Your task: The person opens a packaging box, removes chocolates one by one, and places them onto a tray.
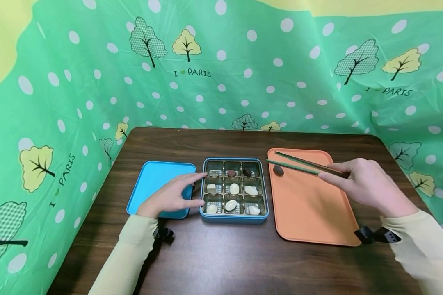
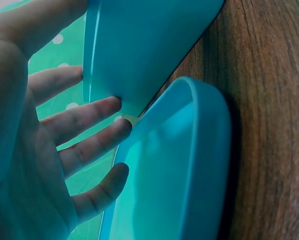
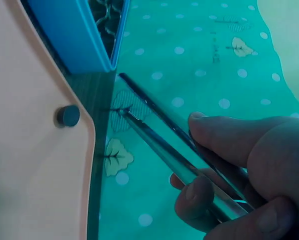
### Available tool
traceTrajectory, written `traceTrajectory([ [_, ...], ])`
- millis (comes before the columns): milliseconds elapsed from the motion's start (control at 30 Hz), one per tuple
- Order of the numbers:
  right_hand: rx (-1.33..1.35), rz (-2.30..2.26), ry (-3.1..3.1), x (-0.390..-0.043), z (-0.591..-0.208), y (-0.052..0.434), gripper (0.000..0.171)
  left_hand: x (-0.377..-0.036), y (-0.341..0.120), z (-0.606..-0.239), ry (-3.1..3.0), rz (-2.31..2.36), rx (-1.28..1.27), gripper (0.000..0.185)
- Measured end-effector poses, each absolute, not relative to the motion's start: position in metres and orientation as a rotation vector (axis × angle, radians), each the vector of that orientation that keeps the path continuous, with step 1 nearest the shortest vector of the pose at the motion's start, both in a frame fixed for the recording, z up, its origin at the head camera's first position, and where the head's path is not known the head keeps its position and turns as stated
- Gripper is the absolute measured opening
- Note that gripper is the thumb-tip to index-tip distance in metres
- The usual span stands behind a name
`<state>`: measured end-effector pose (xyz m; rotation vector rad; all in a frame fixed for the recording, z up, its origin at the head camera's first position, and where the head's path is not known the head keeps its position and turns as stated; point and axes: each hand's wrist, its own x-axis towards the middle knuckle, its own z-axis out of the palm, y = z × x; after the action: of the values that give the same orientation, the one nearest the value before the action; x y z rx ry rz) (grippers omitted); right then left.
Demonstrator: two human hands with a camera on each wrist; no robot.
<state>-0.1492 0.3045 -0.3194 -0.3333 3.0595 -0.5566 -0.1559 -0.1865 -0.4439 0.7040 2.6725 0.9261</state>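
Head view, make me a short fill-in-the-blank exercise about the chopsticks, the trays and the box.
1. The right hand holds a pair of ____.
2. The single dark piece lies on the ____ tray.
3. The compartment box has ____ compartments.
4. The left hand rests on the blue ____, fingers touching the box.

Missing words: chopsticks; orange; nine; lid

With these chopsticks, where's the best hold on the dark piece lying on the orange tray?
Pinch the dark piece across its rounded sides, tips descending from above. It lies flat and alone on the orange tray near the far-left corner, so nothing crowds it; its low, smooth shape probably slips if pinched high.
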Motion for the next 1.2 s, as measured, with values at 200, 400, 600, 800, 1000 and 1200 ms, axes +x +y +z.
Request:
traceTrajectory([
  [200,-0.388,-0.581,3.061,-0.146,-0.315,0.289,0.056,-0.155,-0.187,-0.443,2.671,0.928,0.693,0.086],
  [400,-0.439,-0.591,3.033,-0.145,-0.312,0.277,0.051,-0.155,-0.187,-0.444,2.670,0.926,0.683,0.085],
  [600,-0.542,-0.567,3.013,-0.145,-0.310,0.265,0.041,-0.156,-0.187,-0.444,2.673,0.921,0.686,0.085],
  [800,-0.691,-0.553,3.003,-0.148,-0.310,0.246,0.027,-0.156,-0.188,-0.444,2.677,0.922,0.701,0.085],
  [1000,-0.853,-0.571,2.986,-0.155,-0.311,0.229,0.018,-0.157,-0.188,-0.445,2.676,0.905,0.705,0.086],
  [1200,-0.918,-0.545,3.001,-0.161,-0.312,0.218,0.018,-0.157,-0.188,-0.445,2.678,0.906,0.707,0.086],
])
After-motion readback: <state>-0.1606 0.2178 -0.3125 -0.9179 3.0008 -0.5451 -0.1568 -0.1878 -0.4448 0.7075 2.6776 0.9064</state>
